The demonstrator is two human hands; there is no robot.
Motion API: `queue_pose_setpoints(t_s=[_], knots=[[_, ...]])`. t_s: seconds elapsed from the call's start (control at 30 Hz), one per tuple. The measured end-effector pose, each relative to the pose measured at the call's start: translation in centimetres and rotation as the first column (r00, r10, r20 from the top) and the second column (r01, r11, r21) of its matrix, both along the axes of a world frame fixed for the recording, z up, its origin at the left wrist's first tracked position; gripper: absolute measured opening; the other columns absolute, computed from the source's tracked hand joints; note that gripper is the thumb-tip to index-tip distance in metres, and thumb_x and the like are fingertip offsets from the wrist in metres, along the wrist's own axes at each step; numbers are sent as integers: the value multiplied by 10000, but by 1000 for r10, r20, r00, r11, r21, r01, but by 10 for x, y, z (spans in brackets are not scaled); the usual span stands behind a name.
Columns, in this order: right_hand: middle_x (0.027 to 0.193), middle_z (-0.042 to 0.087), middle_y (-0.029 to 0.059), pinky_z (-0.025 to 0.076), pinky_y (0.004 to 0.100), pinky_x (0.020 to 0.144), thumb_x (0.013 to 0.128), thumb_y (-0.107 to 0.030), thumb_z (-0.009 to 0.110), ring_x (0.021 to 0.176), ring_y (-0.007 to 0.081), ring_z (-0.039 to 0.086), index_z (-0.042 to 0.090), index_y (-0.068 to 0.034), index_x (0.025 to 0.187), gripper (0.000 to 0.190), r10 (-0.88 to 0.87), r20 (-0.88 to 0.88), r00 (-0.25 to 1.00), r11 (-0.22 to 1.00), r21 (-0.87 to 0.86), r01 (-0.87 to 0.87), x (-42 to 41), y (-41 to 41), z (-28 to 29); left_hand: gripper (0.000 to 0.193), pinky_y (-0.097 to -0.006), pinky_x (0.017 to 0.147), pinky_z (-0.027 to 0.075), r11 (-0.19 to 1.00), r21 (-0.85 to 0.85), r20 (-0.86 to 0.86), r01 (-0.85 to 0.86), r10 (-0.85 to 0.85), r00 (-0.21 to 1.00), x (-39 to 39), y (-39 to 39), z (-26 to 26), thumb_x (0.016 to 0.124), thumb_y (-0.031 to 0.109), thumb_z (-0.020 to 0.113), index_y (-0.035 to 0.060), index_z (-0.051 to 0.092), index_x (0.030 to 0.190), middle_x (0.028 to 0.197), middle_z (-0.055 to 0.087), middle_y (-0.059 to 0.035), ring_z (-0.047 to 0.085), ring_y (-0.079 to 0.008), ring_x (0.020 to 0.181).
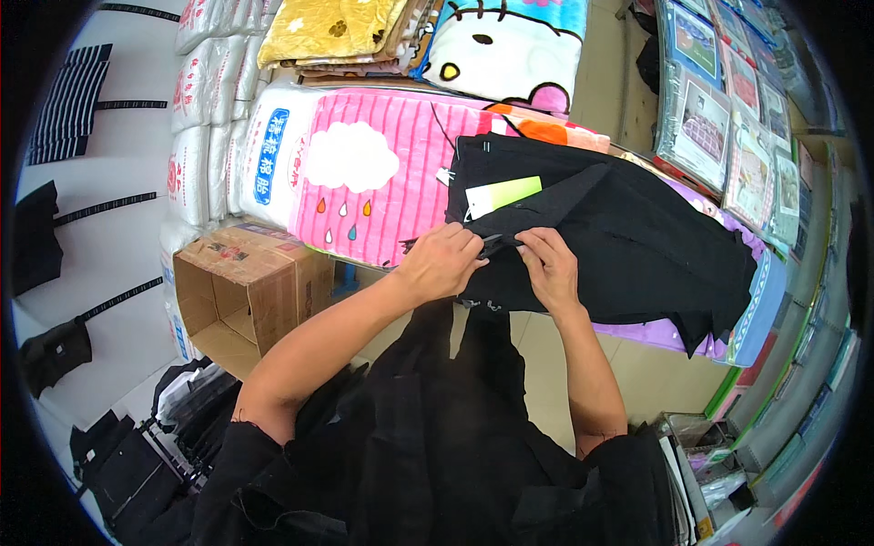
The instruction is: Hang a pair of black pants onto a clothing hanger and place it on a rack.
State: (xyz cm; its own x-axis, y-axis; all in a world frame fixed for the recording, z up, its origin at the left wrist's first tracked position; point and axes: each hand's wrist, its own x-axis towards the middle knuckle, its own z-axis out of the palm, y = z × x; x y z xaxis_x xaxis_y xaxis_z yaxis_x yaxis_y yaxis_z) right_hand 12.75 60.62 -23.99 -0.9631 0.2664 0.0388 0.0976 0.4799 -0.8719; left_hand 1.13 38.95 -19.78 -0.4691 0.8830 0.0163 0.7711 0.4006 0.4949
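Black trousers (635, 239) lie across folded blankets, with a white and green hang tag (504, 195) on them and a small white tag (445, 176) at their edge. My left hand (444, 259) grips a dark piece at the near left side of the trousers; whether it is a clip or a fold of cloth I cannot tell. My right hand (548, 265) pinches the black cloth just to the right of it, between thumb and fingers. Under the trousers' left edge lies a pink striped blanket (410, 157) with a white cloud.
An open cardboard box (273, 273) stands at the left below plastic-wrapped white bedding (191, 89). Folded yellow blankets (328, 31) and a cartoon blanket (505, 61) lie at the far side. Packaged bedding (696, 116) is at the right; dark garments (130, 471) hang lower left.
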Motion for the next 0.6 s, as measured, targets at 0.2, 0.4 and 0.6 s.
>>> queue_pose_setpoints(t_s=[0.2,0.4,0.6], knots=[[1053,713,79,580,341,742,921,-14,743,830,251,729,765,-65,1115,202,8,1,1000,1000,-29,-8,0,1,1,225,-426,799,484,1000,-1,6,31,-31,1000,2,3,-1,936,241,733,56,605,942,890,623,-94,614,-288,884],[1054,716,90,585,339,755,904,-4,750,848,271,728,760,-59,1105,208,63,-65,996,998,11,-63,1,0,7,232,-423,806,483,999,-17,16,38,-38,999,3,11,0,938,250,729,57,603,961,905,623,-102,616,-292,905],[1110,719,96,587,338,781,966,-46,727,894,229,732,713,-45,1181,215,44,-52,998,977,-208,-54,4,-5,-6,298,-440,849,505,995,-92,75,-32,39,996,5,11,9,973,258,719,12,625,1115,967,625,-157,625,-356,943]])
